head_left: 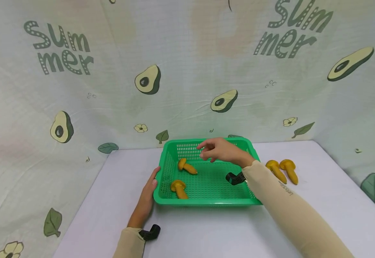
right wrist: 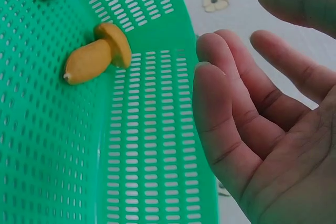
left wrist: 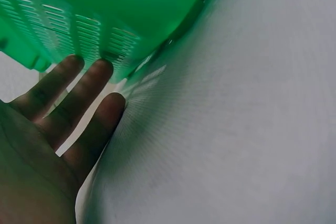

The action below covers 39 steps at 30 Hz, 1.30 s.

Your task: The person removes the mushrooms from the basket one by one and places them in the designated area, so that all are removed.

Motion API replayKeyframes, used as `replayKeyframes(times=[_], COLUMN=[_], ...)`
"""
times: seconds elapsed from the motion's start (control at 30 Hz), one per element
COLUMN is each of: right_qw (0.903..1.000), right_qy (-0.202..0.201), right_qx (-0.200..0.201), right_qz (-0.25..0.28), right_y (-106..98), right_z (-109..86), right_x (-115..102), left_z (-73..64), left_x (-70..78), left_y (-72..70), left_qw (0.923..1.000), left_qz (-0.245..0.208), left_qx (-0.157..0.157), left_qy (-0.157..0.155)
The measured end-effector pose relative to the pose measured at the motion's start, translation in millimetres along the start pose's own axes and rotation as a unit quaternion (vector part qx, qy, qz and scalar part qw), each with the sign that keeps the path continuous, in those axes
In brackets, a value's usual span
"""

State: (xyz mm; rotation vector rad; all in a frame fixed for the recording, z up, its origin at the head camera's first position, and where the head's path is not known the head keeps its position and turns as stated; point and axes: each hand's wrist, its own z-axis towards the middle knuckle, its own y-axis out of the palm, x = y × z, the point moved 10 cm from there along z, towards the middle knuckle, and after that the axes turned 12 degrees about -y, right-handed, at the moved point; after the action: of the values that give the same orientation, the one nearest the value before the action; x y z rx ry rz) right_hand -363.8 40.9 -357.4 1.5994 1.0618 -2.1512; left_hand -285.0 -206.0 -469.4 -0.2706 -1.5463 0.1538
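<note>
A green plastic basket (head_left: 206, 202) with slotted walls stands on the white-covered table. Inside it, toward the left, lie two brown toy mushrooms (head_left: 187, 167); the right wrist view shows one mushroom (right wrist: 90, 60) by the slotted wall. My left hand (head_left: 148, 193) is at the basket's left side, and in the left wrist view its extended fingers (left wrist: 94, 80) reach the outer wall under the rim. Over the basket's back half hovers my right hand (head_left: 222, 149), its fingers loosely bent and holding nothing.
Two more brown mushrooms (head_left: 288, 171) lie side by side on the table to the right of the basket, close to my right forearm. Behind the table hangs a pale cloth (head_left: 181, 71) printed with avocados, leaves and lettering.
</note>
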Motion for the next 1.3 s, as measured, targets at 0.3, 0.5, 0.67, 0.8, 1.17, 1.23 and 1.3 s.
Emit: replayKeyframes(times=[0.3, 0.5, 0.67, 0.8, 1.17, 1.23, 1.3], right_qw=[0.9995, 0.9982, 0.9970, 0.9959, 0.9876, 0.9868, 0.9852], right_qy=[0.002, -0.008, -0.013, -0.018, -0.021, -0.018, -0.014], right_qx=[-0.029, -0.059, -0.077, -0.089, -0.148, -0.152, -0.160], right_qz=[0.008, 0.001, -0.002, -0.003, -0.049, -0.053, -0.060], right_y=[23.3, 44.2, 56.2, 64.2, 93.4, 97.1, 101.1], right_z=[18.2, 30.4, 35.7, 39.2, 44.4, 45.4, 45.4], right_x=[6.3, 9.5, 14.0, 20.2, 33.2, 34.8, 36.1], left_z=[1.1, 1.4, 2.3, 2.9, 2.9, 2.5, 2.3], left_x=[-0.1, -2.0, -3.1, -4.2, -1.6, -1.4, -2.3], left_y=[-1.0, -3.8, -3.0, -1.3, 1.0, 0.8, 0.6], left_qw=[1.0000, 1.0000, 1.0000, 1.0000, 1.0000, 1.0000, 0.9999], left_qz=[-0.002, -0.001, -0.001, -0.002, 0.008, 0.009, 0.010], left_qx=[-0.002, 0.001, 0.002, 0.001, -0.002, 0.000, 0.001], left_qy=[0.009, 0.004, -0.002, -0.004, -0.005, -0.004, -0.008])
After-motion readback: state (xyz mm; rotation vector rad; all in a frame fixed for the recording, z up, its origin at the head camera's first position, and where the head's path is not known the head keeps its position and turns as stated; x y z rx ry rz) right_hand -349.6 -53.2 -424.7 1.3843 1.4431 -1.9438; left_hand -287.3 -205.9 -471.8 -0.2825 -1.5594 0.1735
